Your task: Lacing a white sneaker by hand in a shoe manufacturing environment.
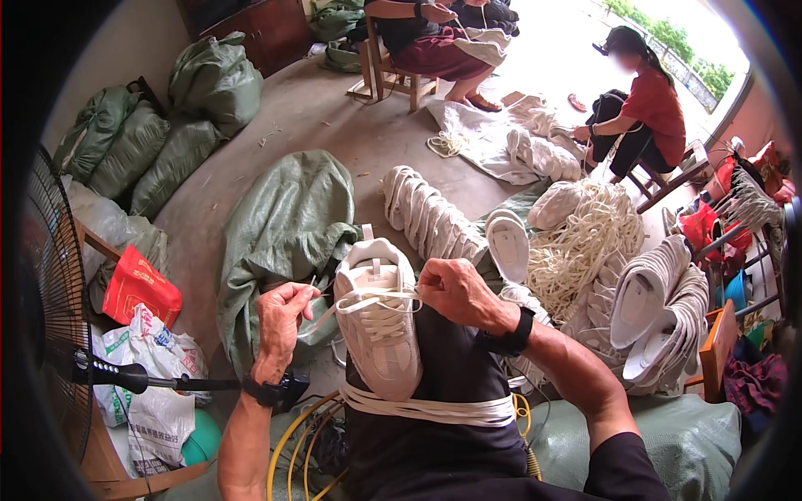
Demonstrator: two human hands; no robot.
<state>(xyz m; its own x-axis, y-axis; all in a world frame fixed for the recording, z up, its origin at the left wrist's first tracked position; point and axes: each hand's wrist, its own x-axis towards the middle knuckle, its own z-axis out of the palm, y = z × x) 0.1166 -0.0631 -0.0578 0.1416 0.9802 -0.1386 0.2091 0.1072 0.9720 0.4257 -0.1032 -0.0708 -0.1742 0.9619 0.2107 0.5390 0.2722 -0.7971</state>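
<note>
A pale beige sneaker (380, 355) rests on my dark-clad lap, its toe toward me. White shoelace (386, 327) is threaded through its eyelets, and one strand lies across the tongue. My right hand (459, 294) is closed at the shoe's right side, pinching the lace there. On the left, my left hand (282, 321) is closed in a pinch beside the collar. Something thin sticks out from its fingertips, too fine to name; a loose lace end trails just below it. A bundle of white laces (443, 411) lies across my thighs.
Rows of nested sneakers (430, 217) and a heap of loose laces (589, 250) lie ahead and right. A green sack (288, 217) slumps at front left; a black fan (63, 309) stands at far left. Two people sit ahead, one in a red shirt (656, 117).
</note>
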